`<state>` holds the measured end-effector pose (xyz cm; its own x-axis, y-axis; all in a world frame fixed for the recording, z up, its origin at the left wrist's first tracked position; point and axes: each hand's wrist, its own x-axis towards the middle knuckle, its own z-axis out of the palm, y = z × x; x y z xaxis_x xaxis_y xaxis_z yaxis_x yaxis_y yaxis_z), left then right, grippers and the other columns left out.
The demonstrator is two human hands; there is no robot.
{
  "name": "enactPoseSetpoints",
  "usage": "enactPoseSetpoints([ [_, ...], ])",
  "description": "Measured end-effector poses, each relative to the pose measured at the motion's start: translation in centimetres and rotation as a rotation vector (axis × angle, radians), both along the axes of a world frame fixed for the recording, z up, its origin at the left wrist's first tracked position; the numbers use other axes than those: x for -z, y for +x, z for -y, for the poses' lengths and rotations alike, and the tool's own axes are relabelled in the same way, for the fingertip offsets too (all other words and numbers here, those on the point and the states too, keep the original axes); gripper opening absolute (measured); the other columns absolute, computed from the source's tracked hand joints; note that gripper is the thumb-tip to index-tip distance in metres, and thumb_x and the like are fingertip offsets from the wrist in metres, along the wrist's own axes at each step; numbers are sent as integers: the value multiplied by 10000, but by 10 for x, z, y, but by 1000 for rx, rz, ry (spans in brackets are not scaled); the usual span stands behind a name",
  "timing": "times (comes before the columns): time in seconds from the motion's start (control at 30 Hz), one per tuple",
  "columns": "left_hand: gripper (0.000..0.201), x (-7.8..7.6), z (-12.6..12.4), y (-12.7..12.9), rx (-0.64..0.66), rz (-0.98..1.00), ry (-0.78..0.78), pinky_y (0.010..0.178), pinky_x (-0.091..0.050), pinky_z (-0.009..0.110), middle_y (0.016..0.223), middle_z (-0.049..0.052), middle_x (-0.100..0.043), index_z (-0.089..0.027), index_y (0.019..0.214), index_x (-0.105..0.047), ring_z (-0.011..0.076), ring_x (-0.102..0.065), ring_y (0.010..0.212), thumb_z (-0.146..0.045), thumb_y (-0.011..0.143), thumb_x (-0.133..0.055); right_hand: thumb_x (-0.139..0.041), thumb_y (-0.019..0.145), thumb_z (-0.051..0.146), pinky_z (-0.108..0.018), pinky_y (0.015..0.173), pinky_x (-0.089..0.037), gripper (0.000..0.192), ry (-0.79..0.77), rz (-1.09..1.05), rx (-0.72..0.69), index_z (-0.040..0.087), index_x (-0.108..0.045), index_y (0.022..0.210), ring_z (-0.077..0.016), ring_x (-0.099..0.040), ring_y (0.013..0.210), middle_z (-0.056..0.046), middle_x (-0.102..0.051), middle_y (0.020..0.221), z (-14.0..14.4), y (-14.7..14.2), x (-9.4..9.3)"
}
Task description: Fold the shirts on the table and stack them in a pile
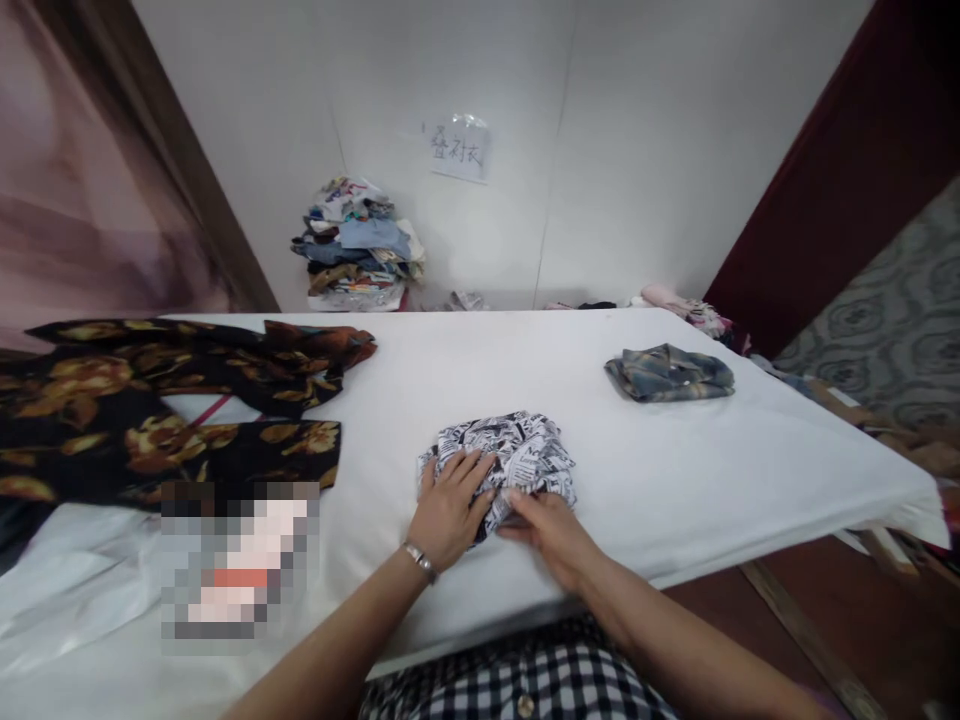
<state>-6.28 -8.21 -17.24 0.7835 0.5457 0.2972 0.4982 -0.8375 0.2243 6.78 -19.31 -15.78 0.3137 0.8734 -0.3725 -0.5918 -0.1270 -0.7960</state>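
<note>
The plaid garment (pixel 670 373) lies folded, the floral garment (pixel 97 400) loosely spread. The printed cloth (pixel 534 450) looks nearly folded: left hand (pixel 450 508) pressing, fingers splayed; right hand (pixel 553 532) pinching its near edge.

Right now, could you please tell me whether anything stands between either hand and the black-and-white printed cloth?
Nothing visible does: the left hand rests on the printed cloth and the right hand touches its near edge. The plaid cloth lies apart, farther back to the right.
</note>
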Motion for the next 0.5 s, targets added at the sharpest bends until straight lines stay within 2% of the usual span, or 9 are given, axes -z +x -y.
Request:
enactPoseSetpoints([
  [0.07, 451, 2, 4, 0, 25, -5, 57, 1067, -263, 580, 1447, 59, -440, -293, 1375, -435, 276, -397, 1325, -333, 929, -378, -802, 627, 418, -325, 705, -518, 494, -14, 76, 21, 148, -691, 1026, -217, -637, 858, -95, -708, 989, -7, -2, -1],
  [0.17, 399, 10, 2, 4, 66, -6, 107, 1035, -295, 617, 1448, 57, -438, -304, 1280, -541, 302, -412, 1315, -324, 913, -389, -808, 591, 387, -300, 667, -499, 454, -7, -37, 119, 145, -711, 962, -208, -647, 799, -85, -722, 944, -22, -6, 3],
  [0.23, 396, 12, -4, 7, 93, 28, 110, 1023, -327, 613, 1432, 58, -459, -303, 1269, -548, 294, -443, 1295, -330, 912, -378, -811, 557, 307, -297, 677, -495, 413, 83, -134, 179, 156, -713, 929, -210, -654, 802, -70, -725, 945, -33, -5, 7],
  [0.3, 430, 7, -12, 7, 108, 110, 109, 1034, -343, 589, 1434, 59, -459, -306, 1330, -479, 269, -457, 1288, -333, 914, -372, -792, 531, 224, -316, 702, -502, 404, 180, -181, 235, 175, -707, 923, -226, -659, 821, -52, -729, 938, -43, 1, 10],
  [0.43, 508, -9, -31, -5, 77, 341, 136, 1086, -320, 550, 1455, 20, -433, -351, 1399, -363, 237, -440, 1306, -353, 893, -406, -753, 511, 152, -367, 760, -511, 423, 256, -160, 337, 171, -690, 929, -251, -669, 837, -47, -735, 887, -51, 34, 1],
  [0.5, 514, -2, -41, -14, 29, 425, 145, 1069, -363, 534, 1428, -16, -468, -389, 1373, -400, 247, -478, 1274, -377, 860, -439, -750, 509, 145, -366, 804, -507, 417, 304, -112, 374, 167, -683, 920, -247, -669, 867, -47, -735, 901, -50, 64, -10],
])
